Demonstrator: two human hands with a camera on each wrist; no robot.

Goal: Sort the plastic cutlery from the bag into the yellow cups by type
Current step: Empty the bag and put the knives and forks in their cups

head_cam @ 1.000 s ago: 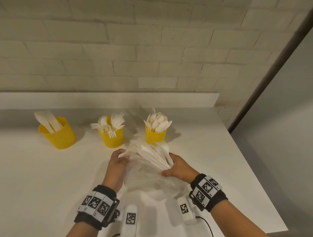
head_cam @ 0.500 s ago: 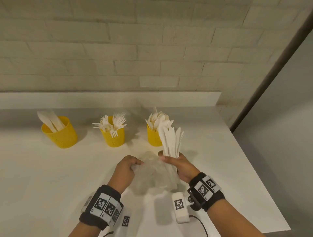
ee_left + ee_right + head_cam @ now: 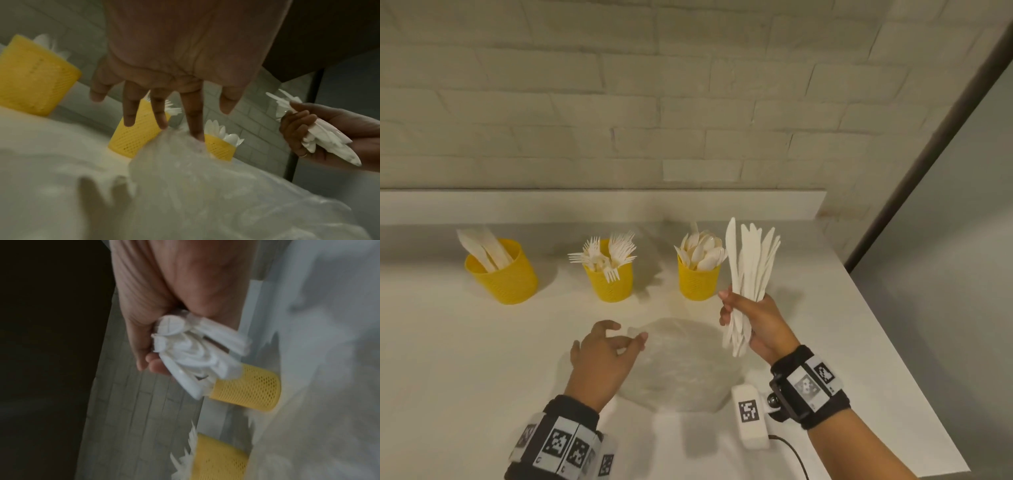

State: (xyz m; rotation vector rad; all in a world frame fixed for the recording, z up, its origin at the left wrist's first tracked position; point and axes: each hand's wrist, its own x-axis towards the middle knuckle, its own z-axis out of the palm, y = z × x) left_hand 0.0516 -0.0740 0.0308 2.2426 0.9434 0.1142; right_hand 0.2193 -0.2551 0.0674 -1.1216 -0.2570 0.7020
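Gripping a knife bundle [image 3: 748, 274] at 3 o'clock, the right hand [image 3: 760, 322] lifts it clear; left hand [image 3: 602, 359] relaxed, touching the flat bag [image 3: 681, 370]. Forks, spoons look sorted; knives' cup [image 3: 503, 274] waits at 10 o'clock.

dim, warm, even light from above | soft shadows right of cups [image 3: 503, 274] on table [image 3: 448, 359] | head view sharp at centre, bowed at edges, brick lines curved | wrist views grainy, motion-blurred | bag [image 3: 205, 186] smeared, out of focus | dark patch left in right wrist view | no glare
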